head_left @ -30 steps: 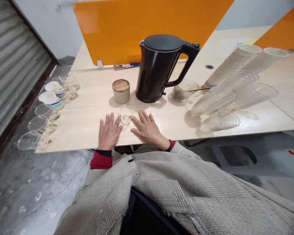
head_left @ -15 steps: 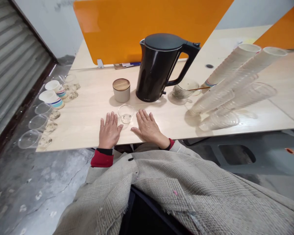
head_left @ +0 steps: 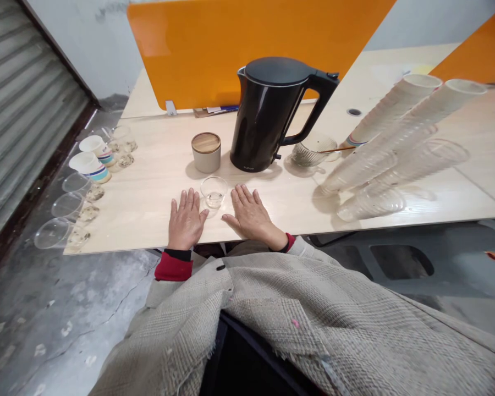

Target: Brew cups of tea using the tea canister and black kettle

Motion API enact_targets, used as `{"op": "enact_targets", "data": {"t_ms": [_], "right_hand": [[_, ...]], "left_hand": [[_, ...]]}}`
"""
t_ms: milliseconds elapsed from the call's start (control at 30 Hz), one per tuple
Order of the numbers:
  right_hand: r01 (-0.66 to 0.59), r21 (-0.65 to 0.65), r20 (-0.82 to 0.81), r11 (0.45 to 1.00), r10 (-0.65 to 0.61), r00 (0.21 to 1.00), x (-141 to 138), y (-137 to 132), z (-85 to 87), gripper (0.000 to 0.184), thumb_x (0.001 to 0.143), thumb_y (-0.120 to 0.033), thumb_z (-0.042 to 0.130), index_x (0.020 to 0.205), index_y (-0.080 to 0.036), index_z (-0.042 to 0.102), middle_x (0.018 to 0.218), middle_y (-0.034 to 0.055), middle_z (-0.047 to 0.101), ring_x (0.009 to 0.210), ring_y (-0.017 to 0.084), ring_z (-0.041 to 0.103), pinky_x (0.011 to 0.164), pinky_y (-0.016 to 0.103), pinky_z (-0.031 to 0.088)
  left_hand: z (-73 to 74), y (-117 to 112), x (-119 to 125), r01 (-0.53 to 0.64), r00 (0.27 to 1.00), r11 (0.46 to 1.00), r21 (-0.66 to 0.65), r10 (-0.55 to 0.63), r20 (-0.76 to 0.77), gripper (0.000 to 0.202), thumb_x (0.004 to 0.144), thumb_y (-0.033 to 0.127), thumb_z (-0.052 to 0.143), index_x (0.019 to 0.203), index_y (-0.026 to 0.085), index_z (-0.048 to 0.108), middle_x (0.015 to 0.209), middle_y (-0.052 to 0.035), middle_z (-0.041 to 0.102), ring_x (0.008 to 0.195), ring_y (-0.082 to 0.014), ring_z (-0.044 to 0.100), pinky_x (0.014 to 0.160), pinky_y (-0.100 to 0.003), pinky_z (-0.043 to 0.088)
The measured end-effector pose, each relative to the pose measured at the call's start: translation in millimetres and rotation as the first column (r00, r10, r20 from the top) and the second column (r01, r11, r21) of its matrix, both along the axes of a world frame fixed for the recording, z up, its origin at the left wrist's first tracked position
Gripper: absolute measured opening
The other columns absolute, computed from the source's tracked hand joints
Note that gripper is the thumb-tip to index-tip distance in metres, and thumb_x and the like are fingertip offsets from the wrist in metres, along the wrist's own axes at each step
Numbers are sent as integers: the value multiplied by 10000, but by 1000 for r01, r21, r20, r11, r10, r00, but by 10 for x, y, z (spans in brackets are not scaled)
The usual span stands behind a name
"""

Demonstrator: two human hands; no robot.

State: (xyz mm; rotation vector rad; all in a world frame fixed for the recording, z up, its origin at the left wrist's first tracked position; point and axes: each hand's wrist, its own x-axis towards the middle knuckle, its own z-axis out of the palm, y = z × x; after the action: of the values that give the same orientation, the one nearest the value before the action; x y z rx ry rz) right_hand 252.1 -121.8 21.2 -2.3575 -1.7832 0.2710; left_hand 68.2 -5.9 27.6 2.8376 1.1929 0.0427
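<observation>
My left hand (head_left: 186,221) lies flat and open on the light wood table (head_left: 297,212), palm down. My right hand (head_left: 251,215) rests the same way, a short distance to the right. Between and just beyond them stands a clear plastic cup (head_left: 214,192) with small dark bits at its bottom; neither hand grips it. Behind the cup is a grey canister (head_left: 207,157) with a wooden lid. A black electric kettle (head_left: 268,118) stands to its right, its handle pointing right.
A ribbed glass cup (head_left: 307,153) with a thin brown stick sits right of the kettle. Tall stacks of paper cups (head_left: 390,110) and plastic cups (head_left: 371,204) stand farther right. Several used cups (head_left: 88,165) line the left edge. An orange partition (head_left: 214,49) rises behind.
Both hands stay flat in the same places beside the cup. The whole view has shifted very slightly; nothing on the table has moved.
</observation>
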Motion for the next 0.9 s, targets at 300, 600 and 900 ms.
{"op": "enact_targets", "data": {"t_ms": [300, 600, 900], "right_hand": [[1, 23, -2, 1000, -1, 1000, 8, -1, -35, 926, 1072, -664, 408, 1709, -3, 290, 1810, 250, 198, 1718, 371, 134, 1377, 625, 86], [-4, -3, 13, 1000, 4, 1000, 5, -7, 7, 925, 1076, -638, 427, 1708, 21, 275, 1809, 259, 186, 1717, 373, 135, 1382, 614, 95], [-2, 14, 1, 1000, 2, 1000, 3, -2, -14, 928, 1072, -647, 426, 1706, 15, 283, 1806, 264, 201, 1717, 371, 139, 1378, 619, 90]], "left_hand": [[-29, 9, 0, -1, 1000, 1000, 5, 1, 15, 697, 1120, 477, 272, 1708, 107, 325, 1819, -118, 232, 1712, -318, 183, 1386, -600, 179], [-19, 5, 4, 5, 1000, 1000, 6, -5, 21, 699, 1120, 473, 260, 1705, 96, 325, 1817, -124, 226, 1709, -324, 194, 1383, -611, 180], [-13, 10, -1, 5, 1000, 1000, 5, -5, 31, 699, 1109, 469, 272, 1707, 111, 330, 1812, -129, 242, 1709, -315, 198, 1382, -605, 187]]}}
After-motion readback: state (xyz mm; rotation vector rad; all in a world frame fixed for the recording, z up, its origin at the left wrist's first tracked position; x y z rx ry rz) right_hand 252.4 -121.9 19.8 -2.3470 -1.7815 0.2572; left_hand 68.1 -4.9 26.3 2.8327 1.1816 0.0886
